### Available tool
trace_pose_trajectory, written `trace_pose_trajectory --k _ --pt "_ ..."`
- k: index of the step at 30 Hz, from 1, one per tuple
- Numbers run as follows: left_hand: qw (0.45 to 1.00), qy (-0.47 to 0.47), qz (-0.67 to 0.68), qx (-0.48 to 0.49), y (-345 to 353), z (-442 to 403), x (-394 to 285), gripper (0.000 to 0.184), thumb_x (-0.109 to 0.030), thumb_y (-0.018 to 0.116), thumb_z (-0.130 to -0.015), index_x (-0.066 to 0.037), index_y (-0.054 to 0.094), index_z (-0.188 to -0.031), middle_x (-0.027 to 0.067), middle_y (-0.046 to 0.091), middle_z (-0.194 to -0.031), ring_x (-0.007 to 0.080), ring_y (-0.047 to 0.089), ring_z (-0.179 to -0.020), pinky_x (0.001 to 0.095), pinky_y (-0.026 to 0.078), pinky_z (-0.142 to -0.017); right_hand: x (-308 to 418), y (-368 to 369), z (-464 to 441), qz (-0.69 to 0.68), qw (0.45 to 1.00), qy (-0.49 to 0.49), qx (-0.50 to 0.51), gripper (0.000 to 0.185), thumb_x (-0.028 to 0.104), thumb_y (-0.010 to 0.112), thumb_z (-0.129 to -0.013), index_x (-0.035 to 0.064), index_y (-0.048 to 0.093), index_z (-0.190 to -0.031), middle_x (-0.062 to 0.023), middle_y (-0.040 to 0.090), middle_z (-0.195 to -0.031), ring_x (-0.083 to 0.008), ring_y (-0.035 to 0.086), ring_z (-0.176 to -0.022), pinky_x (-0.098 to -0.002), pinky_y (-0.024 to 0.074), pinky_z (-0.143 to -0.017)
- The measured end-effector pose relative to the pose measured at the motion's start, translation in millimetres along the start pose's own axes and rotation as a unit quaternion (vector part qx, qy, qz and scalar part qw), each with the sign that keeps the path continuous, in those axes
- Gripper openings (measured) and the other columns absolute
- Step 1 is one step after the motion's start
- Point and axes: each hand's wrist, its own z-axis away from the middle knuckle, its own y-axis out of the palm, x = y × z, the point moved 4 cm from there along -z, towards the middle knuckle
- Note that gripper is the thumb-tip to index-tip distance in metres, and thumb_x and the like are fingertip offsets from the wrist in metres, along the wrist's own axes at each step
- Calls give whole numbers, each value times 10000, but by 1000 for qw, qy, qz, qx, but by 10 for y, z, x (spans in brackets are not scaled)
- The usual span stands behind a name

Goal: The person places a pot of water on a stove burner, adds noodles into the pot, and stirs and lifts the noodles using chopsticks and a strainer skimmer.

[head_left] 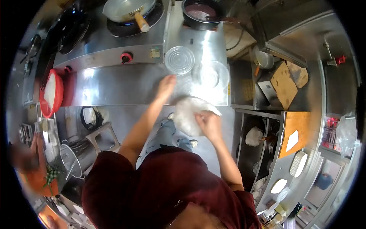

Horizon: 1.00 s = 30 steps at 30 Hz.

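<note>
My right hand (pixel 210 124) is closed on a whitish, see-through plastic bag (pixel 187 117), which hangs in front of the counter's edge and is blurred by motion. Over the steel counter (pixel 126 87), my left hand (pixel 166 87) reaches forward with its fingers stretched out, somewhat smeared, and nothing shows in it. Just beyond its fingertips lies a round clear plastic lid (pixel 179 60). To the right of that lid a clear round plastic container (pixel 211 75) stands on the counter, behind the bag.
At the back, a pan with a wooden handle (pixel 142 22) sits on a burner, beside a dark pot (pixel 202 15) of purplish contents. A red basin (pixel 52 93) of white stuff is at left. Shelves (pixel 254 145) stand at right. Another person (pixel 36 168) is at far left.
</note>
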Motion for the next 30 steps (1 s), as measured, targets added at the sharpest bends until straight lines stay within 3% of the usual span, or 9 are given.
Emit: trace_pose_trajectory --k 3,5,10,13,15,17,20,23,30 --pt "996 61 3 -68 -996 235 194 404 -343 402 -910 -24 538 -1117 90 584 -1046 194 547 -952 307 420 -819 405 441 -260 -1 995 -99 20 212 226 563 -780 46 661 -725 -166 587 -613 -317 582 -596 -399 469 -610" --pt "992 -23 -8 -126 -1367 580 -96 402 -338 373 -923 -44 524 -1152 78 566 -1088 183 523 -989 308 416 -822 656 678 -486 -19 992 -121 37 239 228 549 -792 32 651 -701 -176 586 -617 -317 586 -600 -402 468 -615" --pt "990 27 -72 -119 -1590 705 -165 436 -342 383 -921 -35 458 -1222 98 475 -1217 183 453 -1083 310 357 -900 1119 1335 -857 20 974 -189 125 218 231 585 -768 19 630 -739 -151 590 -685 -330 573 -679 -389 462 -642" --pt "987 56 -72 -135 -1745 560 9 437 -316 406 -914 -26 427 -1240 118 424 -1264 209 409 -1132 320 307 -949 1013 1598 -1066 -50 960 -265 77 210 221 579 -771 14 605 -794 -150 582 -778 -324 562 -791 -388 456 -686" --pt "975 86 -123 -163 -1770 528 19 437 -287 440 -896 -20 416 -1241 135 407 -1271 240 386 -1153 337 285 -968 845 1522 -1339 -112 959 -261 13 185 201 585 -758 22 579 -807 -166 543 -849 -322 542 -829 -376 446 -734" --pt "933 146 -262 -201 -1606 695 -110 449 -260 487 -868 -14 411 -1236 154 402 -1263 277 370 -1162 361 275 -974 449 1617 -1704 73 974 -212 -42 188 194 605 -728 38 586 -832 -141 540 -889 -295 545 -828 -375 457 -739" --pt "850 234 -439 -174 -1276 850 -350 492 -225 569 -803 -16 417 -1221 173 414 -1230 320 364 -1149 398 270 -971 6 1690 -1926 273 932 -216 -106 162 159 577 -722 59 583 -848 -93 533 -914 -252 545 -842 -375 469 -728" --pt "894 225 -355 -154 -1178 743 -391 511 -215 618 -763 -22 434 -1199 177 429 -1206 318 386 -1121 408 280 -959 -418 1838 -2062 337 928 -150 -52 156 131 527 -737 75 571 -876 -62 517 -933 -222 535 -879 -367 476 -721" --pt "866 245 -423 -108 -1168 555 -392 434 -169 630 -717 -53 491 -1111 143 508 -1097 323 447 -1032 405 334 -896 -478 1623 -2008 337 929 -137 -71 175 111 524 -733 76 563 -899 -88 516 -930 -228 529 -890 -362 476 -695"
